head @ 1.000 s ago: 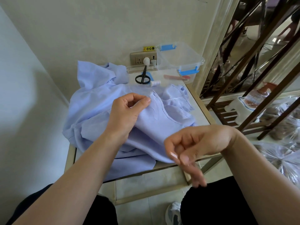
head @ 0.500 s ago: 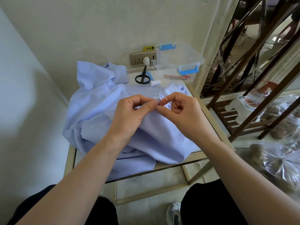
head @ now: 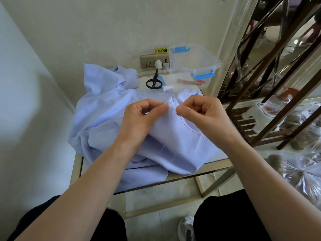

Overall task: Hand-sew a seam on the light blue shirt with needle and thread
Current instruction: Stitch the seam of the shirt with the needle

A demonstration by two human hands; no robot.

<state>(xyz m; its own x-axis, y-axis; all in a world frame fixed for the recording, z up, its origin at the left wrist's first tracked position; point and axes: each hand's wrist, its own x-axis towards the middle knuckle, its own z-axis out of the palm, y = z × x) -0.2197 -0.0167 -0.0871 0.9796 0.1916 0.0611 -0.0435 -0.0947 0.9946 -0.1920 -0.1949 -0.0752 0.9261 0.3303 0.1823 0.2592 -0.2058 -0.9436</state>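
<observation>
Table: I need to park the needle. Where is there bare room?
A small bare patch lies at the back, between the thread spool and the red-handled tool. A thin strip runs along the front rim of the table, below the shirt. Elsewhere the shirt covers everything; scissors crowd the back.

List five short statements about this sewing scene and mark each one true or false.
1. The left hand pinches the light blue shirt. True.
2. The scissors lie on the shirt. False: they lie behind it, clear of the fabric.
3. The white thread spool lies beside the scissors. True.
4. The right hand lies flat and open. False: its fingers curl in a pinch, apparently on the needle.
5. The clear box has red latches. False: they are blue.
</observation>
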